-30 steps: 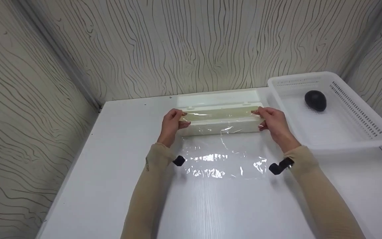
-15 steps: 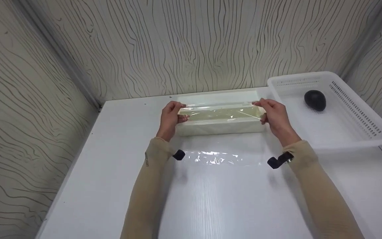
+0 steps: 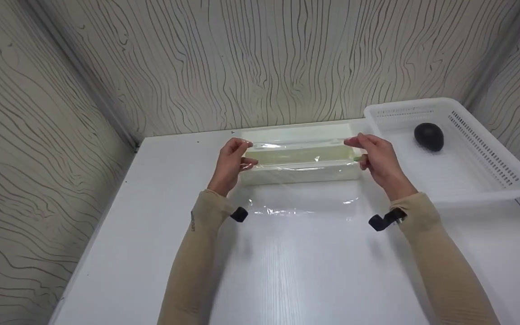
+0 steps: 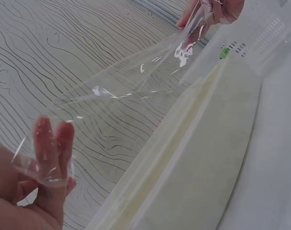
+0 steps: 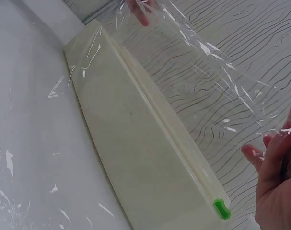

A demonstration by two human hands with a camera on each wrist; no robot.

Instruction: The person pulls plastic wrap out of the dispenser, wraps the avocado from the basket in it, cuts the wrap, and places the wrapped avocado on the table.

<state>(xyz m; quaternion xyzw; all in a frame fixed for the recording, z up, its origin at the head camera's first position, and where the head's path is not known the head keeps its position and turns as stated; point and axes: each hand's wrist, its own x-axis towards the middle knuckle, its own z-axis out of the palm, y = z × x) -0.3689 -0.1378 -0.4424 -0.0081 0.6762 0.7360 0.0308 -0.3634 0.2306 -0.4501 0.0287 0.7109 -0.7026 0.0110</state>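
A sheet of clear cling film (image 3: 282, 211) stretches between my hands, its lower part trailing toward the tabletop in front of a long cream cling film dispenser (image 5: 131, 134). The dispenser's lid (image 3: 298, 132) lies folded back behind it. A green slider (image 5: 222, 209) sits at the dispenser's right end. My left hand (image 3: 229, 164) pinches the film's left edge, some film wrapped over the fingertips in the left wrist view. On the other side my right hand (image 3: 379, 160) pinches the right edge. Both hands are raised just above the dispenser's ends.
To the right stands a white plastic basket (image 3: 467, 197) with slotted walls, a black egg-shaped object (image 3: 429, 136) inside. Wood-patterned walls (image 3: 260, 58) rise behind and left of the white table (image 3: 151, 234). Black camera mounts (image 3: 386, 220) hang under both wrists.
Both hands have risen and moved slightly back, away from the body, with the film. The film's near edge has drawn back across the table toward the dispenser.
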